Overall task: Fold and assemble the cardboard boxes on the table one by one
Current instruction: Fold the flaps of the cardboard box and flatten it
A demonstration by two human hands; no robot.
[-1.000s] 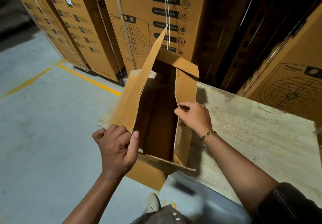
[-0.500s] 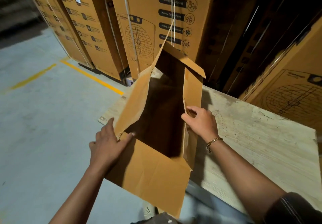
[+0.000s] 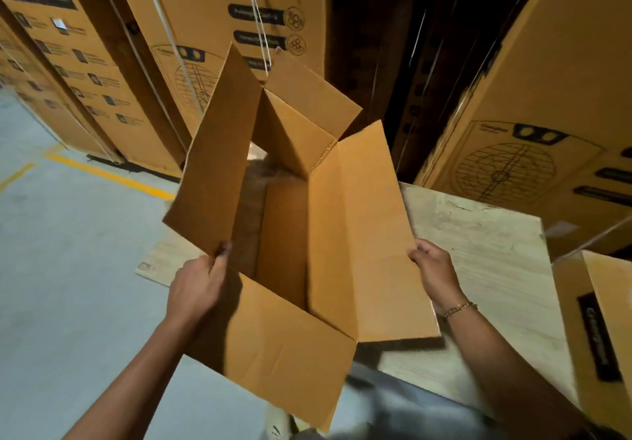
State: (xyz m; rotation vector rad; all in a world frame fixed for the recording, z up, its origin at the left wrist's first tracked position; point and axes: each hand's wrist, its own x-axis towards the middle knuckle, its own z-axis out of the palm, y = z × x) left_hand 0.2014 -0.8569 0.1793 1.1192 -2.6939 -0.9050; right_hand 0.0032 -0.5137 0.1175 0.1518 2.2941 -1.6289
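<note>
Cardboard box (image 3: 290, 251), brown and corrugated, is held open at the pale wooden table (image 3: 478, 234) edge; left hand (image 3: 196, 289) pinches left flap (image 3: 219, 166), right hand (image 3: 434, 273) grips right flap (image 3: 366, 234). Better to fold both evenly along creases.

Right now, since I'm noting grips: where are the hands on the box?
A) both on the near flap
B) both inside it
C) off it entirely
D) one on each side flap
D: the left hand grips the left flap at its near corner, and the right hand holds the right flap by its outer edge.
</note>
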